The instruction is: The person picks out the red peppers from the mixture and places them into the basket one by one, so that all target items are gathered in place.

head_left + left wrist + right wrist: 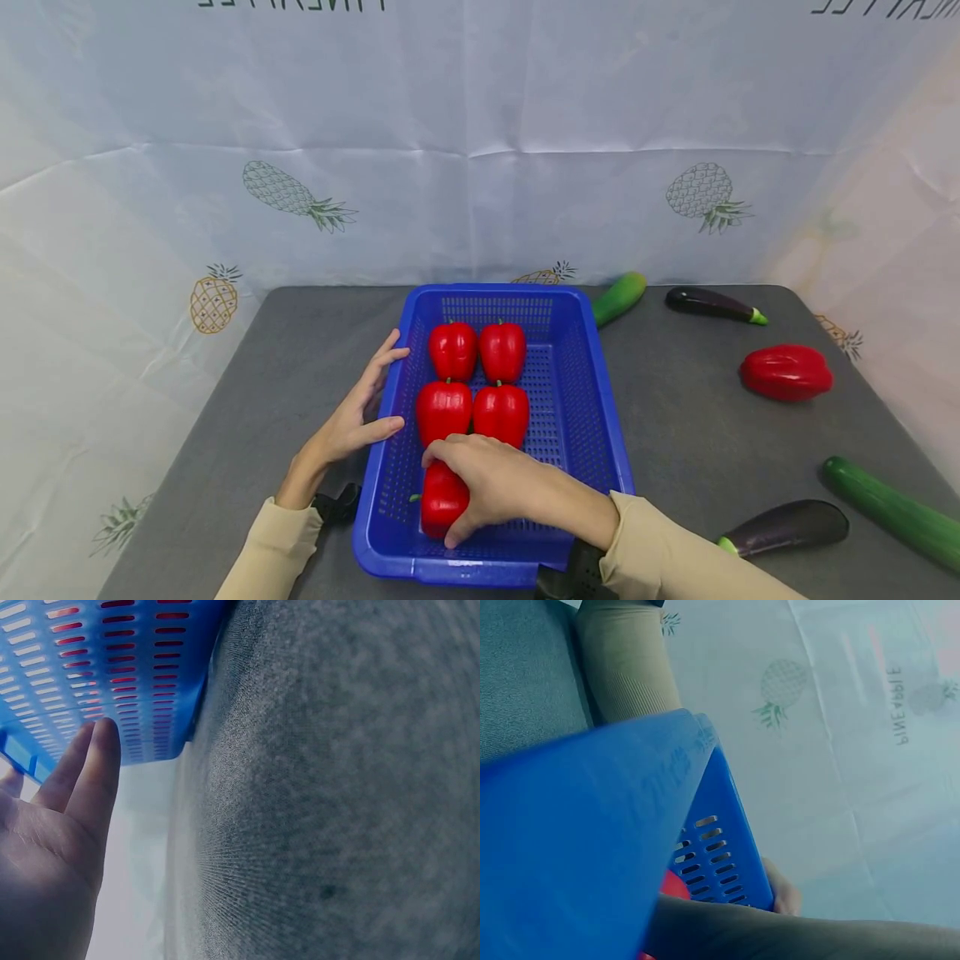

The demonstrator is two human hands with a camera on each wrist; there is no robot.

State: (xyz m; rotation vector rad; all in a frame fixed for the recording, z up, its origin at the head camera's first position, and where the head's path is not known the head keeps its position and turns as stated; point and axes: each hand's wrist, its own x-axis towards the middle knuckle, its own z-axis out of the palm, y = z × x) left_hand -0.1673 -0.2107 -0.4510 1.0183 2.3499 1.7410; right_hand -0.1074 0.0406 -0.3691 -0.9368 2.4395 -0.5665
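Observation:
A blue plastic basket point(603, 400) with slotted walls stands on the table. Inside it, several red bell peppers point(453, 350) stand upright in two rows, stems up. My right hand point(510, 479) reaches in over the right wall and grips another red bell pepper point(441, 500) at the basket's near end. This one lies tilted, its green stem pointing left. Along the left wall, my left hand point(352, 421) has its fingers extended, thumb and fingertips at the rim. In the left wrist view, its straight fingers point(101, 769) lie against the slotted wall.
Right of the basket lie a red bell pepper point(786, 372), an eggplant point(791, 527) and a cucumber point(892, 508). Another eggplant point(712, 305) and a green cucumber point(621, 298) lie near the back edge. A pineapple-print cloth point(465, 200) hangs behind the grey table point(300, 350).

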